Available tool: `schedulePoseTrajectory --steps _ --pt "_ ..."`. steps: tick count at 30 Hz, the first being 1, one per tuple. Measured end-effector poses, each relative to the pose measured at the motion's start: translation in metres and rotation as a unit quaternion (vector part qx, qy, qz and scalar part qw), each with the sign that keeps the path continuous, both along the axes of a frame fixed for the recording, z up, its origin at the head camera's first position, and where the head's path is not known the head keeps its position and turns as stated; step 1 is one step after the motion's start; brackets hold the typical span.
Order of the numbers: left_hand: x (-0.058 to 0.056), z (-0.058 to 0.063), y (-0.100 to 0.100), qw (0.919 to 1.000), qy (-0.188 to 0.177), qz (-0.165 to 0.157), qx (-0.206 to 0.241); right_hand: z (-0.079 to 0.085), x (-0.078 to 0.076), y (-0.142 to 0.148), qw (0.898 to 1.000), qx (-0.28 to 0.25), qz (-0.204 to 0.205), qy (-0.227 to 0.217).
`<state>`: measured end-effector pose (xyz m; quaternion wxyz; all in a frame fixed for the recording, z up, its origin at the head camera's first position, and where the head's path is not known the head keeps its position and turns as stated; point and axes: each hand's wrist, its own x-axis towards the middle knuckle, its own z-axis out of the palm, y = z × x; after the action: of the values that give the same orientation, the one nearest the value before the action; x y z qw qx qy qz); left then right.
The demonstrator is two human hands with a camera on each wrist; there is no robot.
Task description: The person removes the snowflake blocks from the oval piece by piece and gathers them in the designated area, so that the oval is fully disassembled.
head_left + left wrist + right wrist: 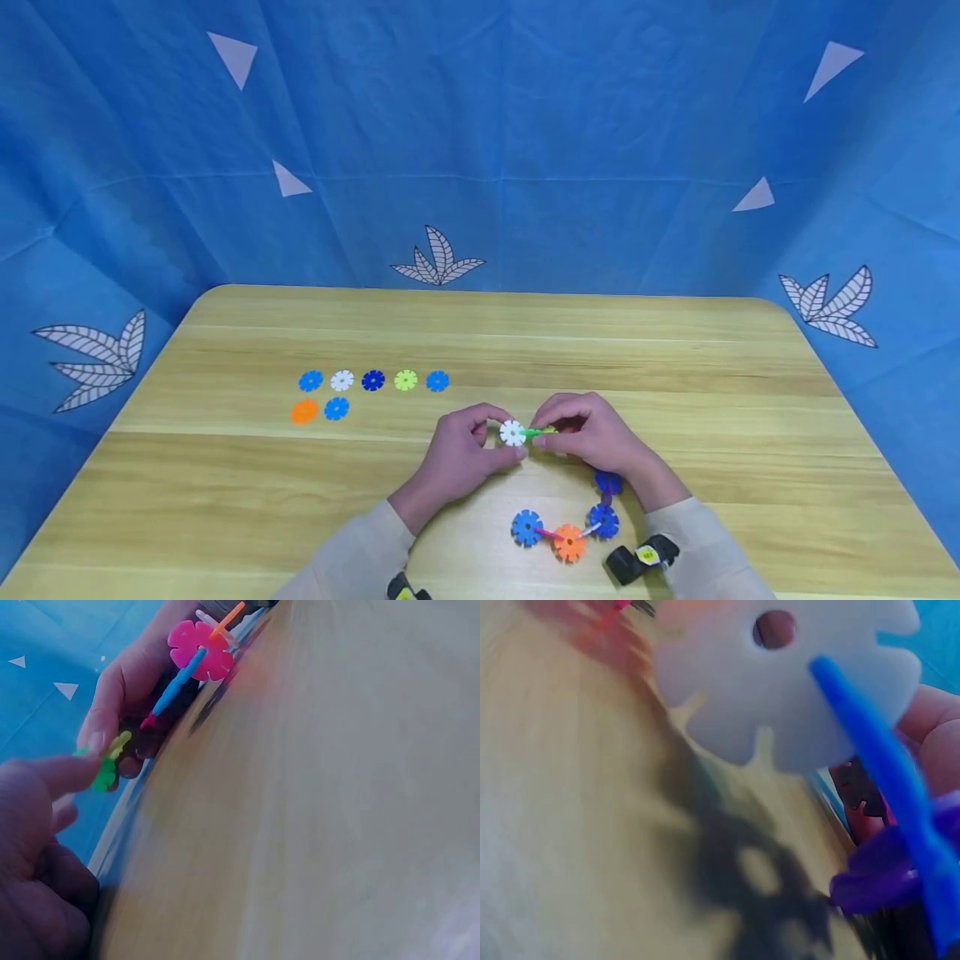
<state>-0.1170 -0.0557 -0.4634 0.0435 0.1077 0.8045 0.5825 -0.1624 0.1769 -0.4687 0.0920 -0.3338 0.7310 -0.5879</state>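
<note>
Near the middle of the table, my left hand (467, 452) holds a white notched disc (512, 432) between thumb and fingers. A green disc (532, 432), seen edge-on, joins its right side. My right hand (588, 432) pinches a yellow-green disc (551, 430) at the end of a linked chain, its fingers partly covering the joint. Below that hand the chain curves through dark blue (603, 521), orange (568, 546) and light blue discs (527, 528). In the left wrist view a pink disc (193, 646) hangs by the right hand. A white disc (780, 705) looms close in the right wrist view.
Loose discs lie flat in two rows at the left: the back row includes a white one (342, 380) and a lime one (406, 380), the front an orange one (304, 411) and a blue one (337, 408). A blue curtain (570, 167) hangs behind the wooden table (187, 500).
</note>
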Motion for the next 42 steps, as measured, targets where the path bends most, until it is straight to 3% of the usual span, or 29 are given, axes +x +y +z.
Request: schedulePoseTrajectory --steps 9,21,30,42 --pt "-0.0014 -0.0014 -0.0002 0.9997 0.001 -0.015 -0.02 -0.002 -0.0002 -0.0009 1.0 -0.014 -0.004 -0.018" --pt "0.0018 -0.003 -0.0016 0.9999 0.016 0.006 -0.002 -0.0061 -0.0005 -0.0028 0.999 -0.037 0.005 -0.012" --pt "0.0046 -0.0052 -0.0013 0.9981 0.059 0.011 0.008 -0.005 0.0004 -0.0042 0.999 -0.034 0.006 -0.022" --pt "0.0074 -0.0096 0.0015 0.9955 0.086 0.025 0.03 -0.005 0.0016 -0.0041 0.999 -0.042 0.008 -0.019"
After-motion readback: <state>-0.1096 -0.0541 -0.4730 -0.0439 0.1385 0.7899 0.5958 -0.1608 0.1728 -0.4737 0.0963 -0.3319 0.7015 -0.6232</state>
